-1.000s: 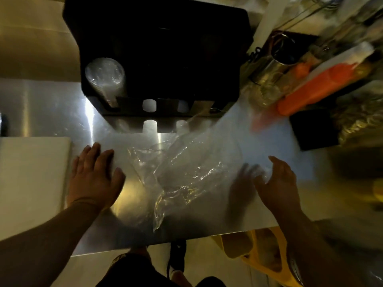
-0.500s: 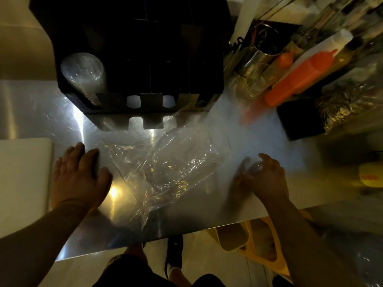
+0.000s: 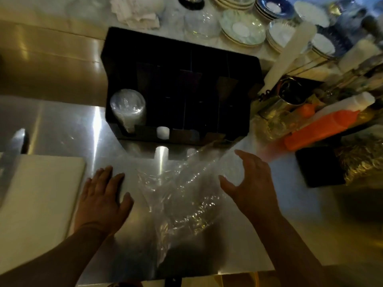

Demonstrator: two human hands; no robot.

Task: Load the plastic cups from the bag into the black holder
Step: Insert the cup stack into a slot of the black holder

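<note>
The plastic cups [image 3: 232,172], blurred inside the bag [image 3: 182,195], lie just inside the right hand [image 3: 251,183]'s spread fingers; the left hand [image 3: 103,195] lies flat and open, farther off.

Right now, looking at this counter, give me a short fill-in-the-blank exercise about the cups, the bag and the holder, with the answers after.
1. The stack of plastic cups stands in the black holder's far ____ compartment.
2. The left hand lies flat on the ____ counter.
3. The clear bag lies between the two ____.
4. The squeeze bottle right of the holder is ____.

Answers: left; metal; hands; orange
</note>
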